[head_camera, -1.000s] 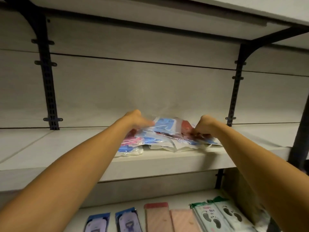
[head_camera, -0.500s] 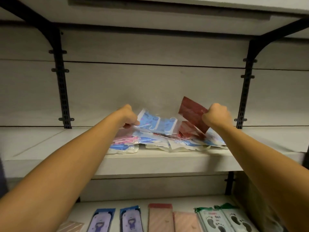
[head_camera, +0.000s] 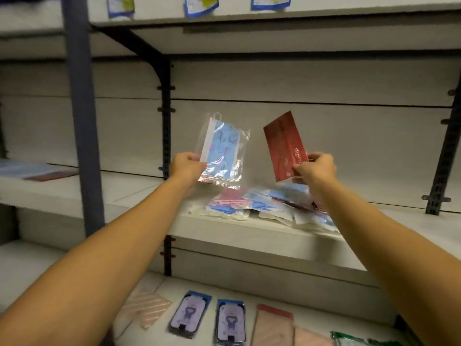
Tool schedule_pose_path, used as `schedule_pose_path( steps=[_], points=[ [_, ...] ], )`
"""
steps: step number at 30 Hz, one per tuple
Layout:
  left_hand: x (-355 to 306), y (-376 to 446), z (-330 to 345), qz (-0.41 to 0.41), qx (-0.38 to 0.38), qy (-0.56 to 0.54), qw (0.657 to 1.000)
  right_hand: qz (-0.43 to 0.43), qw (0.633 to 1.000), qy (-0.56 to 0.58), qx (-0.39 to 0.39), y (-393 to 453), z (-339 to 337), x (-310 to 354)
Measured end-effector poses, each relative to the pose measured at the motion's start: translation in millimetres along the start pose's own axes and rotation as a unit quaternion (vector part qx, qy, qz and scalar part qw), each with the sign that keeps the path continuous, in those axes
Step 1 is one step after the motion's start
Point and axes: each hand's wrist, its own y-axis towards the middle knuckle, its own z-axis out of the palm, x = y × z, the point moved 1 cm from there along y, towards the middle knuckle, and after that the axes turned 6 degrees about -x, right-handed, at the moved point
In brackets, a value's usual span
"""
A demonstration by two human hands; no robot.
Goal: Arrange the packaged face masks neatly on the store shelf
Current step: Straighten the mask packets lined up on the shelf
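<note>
- Left hand (head_camera: 187, 167): fingers pinch the lower left edge of a clear-bagged blue mask (head_camera: 222, 151), held upright above the pile of masks (head_camera: 262, 206).
- Right hand (head_camera: 316, 168): fingers grip a red packet (head_camera: 284, 143) above the pile.
- The pile lies on the shelf (head_camera: 224, 233).

left hand (head_camera: 187, 167): blue mask pack (head_camera: 222, 151) | right hand (head_camera: 316, 168): red pack (head_camera: 285, 145)
</note>
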Motion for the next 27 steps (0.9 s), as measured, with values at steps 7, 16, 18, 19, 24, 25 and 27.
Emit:
schedule_pose_path(
  steps=[7,16,18,19,24,25,27],
  points=[
    [-6,2,-90,-0.008,-0.055,-0.03,0.998,0.03,0.991,0.082,0.1,-51,77,18],
    [10,2,-191,0.002,-0.081,-0.032,0.996,0.014,0.968,0.147,0.204,-127,164,47],
    [17,8,-216,0.007,-0.09,-0.039,0.995,0.012,0.962,0.159,0.221,-150,183,55],
    [20,11,-229,0.007,-0.094,-0.036,0.995,0.013,0.96,0.162,0.229,-161,192,59],
    [32,24,-301,-0.01,-0.115,-0.045,0.992,0.008,0.953,0.155,0.261,-219,237,81],
    [34,27,-317,-0.013,-0.122,-0.048,0.991,0.004,0.952,0.154,0.265,-230,245,86],
    [38,34,-348,-0.017,-0.134,-0.056,0.989,-0.005,0.951,0.15,0.272,-251,263,95]
  ],
)
